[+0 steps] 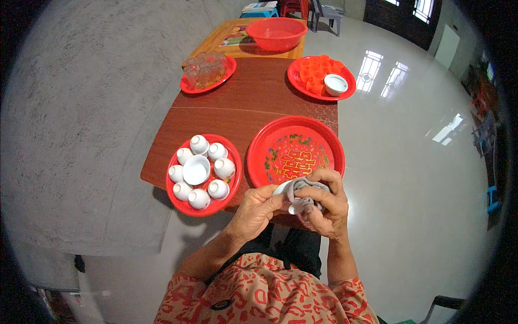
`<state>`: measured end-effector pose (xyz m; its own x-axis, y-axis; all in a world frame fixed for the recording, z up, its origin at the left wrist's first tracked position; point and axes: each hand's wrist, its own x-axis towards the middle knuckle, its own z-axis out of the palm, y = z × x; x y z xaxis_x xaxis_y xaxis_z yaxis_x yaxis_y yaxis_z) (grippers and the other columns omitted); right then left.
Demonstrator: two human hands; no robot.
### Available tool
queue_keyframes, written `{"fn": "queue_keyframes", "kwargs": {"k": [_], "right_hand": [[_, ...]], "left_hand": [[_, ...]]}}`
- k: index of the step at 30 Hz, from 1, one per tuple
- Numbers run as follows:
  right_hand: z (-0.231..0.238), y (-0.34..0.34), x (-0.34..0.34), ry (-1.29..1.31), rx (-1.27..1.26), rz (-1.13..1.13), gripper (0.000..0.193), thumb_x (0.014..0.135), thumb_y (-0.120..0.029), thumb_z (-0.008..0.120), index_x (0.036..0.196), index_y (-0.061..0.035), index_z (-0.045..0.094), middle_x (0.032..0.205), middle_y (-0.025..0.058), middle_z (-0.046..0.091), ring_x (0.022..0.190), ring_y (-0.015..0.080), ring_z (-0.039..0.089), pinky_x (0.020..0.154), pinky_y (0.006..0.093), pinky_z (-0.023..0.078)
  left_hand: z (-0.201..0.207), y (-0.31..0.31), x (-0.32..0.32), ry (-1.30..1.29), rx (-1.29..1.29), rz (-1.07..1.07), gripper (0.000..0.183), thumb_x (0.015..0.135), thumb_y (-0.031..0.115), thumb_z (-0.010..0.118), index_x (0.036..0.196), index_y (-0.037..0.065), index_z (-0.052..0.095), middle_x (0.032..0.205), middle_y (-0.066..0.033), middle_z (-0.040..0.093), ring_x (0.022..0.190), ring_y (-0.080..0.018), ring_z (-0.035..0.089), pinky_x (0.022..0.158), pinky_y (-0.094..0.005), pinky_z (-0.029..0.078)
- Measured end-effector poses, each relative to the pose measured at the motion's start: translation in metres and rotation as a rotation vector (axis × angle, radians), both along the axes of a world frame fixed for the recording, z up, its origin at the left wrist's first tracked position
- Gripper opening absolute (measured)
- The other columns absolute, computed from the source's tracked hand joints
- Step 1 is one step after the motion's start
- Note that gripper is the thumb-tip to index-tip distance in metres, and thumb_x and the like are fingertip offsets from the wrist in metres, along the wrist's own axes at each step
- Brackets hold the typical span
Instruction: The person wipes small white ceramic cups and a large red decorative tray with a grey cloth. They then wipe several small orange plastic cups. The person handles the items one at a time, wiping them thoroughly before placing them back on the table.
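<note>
My left hand [256, 211] pinches a small white cup [280, 188] at its side, near the table's front edge. Wrapped over the cup is a grey cloth [305, 190], which the curled fingers of my right hand [331, 207] grip and press against it. Cloth and fingers hide most of the cup. Just beyond both hands lies a large round red basin [259, 127] with a gold and green pattern on its bottom. To the left, a red tray [233, 154] bears several upturned white cups [224, 168] around an upright white bowl [196, 169].
Farther along the brown table [253, 81] stand a red plate of clear glasses [208, 67] at left and a red plate of orange cups [318, 70] with a white bowl [335, 85] at right. A big red basin [276, 35] sits at the far end.
</note>
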<state>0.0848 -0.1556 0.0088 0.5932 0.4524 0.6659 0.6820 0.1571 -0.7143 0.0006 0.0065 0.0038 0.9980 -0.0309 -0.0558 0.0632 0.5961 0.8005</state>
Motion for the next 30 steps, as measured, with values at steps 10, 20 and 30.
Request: {"fn": "queue_keyframes", "kwargs": {"k": [10, 20, 30], "right_hand": [[-0.025, -0.001, -0.023, 0.12, 0.002, -0.213, 0.034, 0.075, -0.006, 0.062, 0.109, -0.0059, 0.065, 0.111, 0.012, 0.047, 0.104, 0.0248, 0.048, 0.089, 0.0352, 0.04], [-0.039, 0.019, -0.039, 0.056, 0.0, -0.363, 0.042, 0.066, 0.003, 0.068, 0.107, -0.0059, 0.066, 0.106, 0.0139, 0.049, 0.096, 0.0268, 0.052, 0.082, 0.0341, 0.045], [-0.037, 0.032, -0.043, -0.214, -0.079, -0.448, 0.04, 0.057, 0.004, 0.073, 0.096, -0.0052, 0.067, 0.098, 0.0112, 0.053, 0.086, 0.0269, 0.053, 0.072, 0.0357, 0.045]], "left_hand": [[0.003, -0.009, 0.013, 0.058, -0.258, 0.132, 0.032, 0.095, 0.019, 0.05, 0.12, 0.0, 0.051, 0.116, -0.013, 0.059, 0.106, -0.0223, 0.057, 0.094, -0.0397, 0.047], [-0.012, -0.014, 0.018, 0.084, -0.379, 0.15, 0.043, 0.095, 0.032, 0.048, 0.125, 0.002, 0.046, 0.117, -0.0118, 0.057, 0.109, -0.0226, 0.055, 0.097, -0.0389, 0.043], [-0.021, -0.02, 0.017, 0.133, -0.368, 0.233, 0.039, 0.095, 0.032, 0.049, 0.118, 0.001, 0.051, 0.109, -0.0097, 0.06, 0.1, -0.0199, 0.058, 0.089, -0.0351, 0.048]]}}
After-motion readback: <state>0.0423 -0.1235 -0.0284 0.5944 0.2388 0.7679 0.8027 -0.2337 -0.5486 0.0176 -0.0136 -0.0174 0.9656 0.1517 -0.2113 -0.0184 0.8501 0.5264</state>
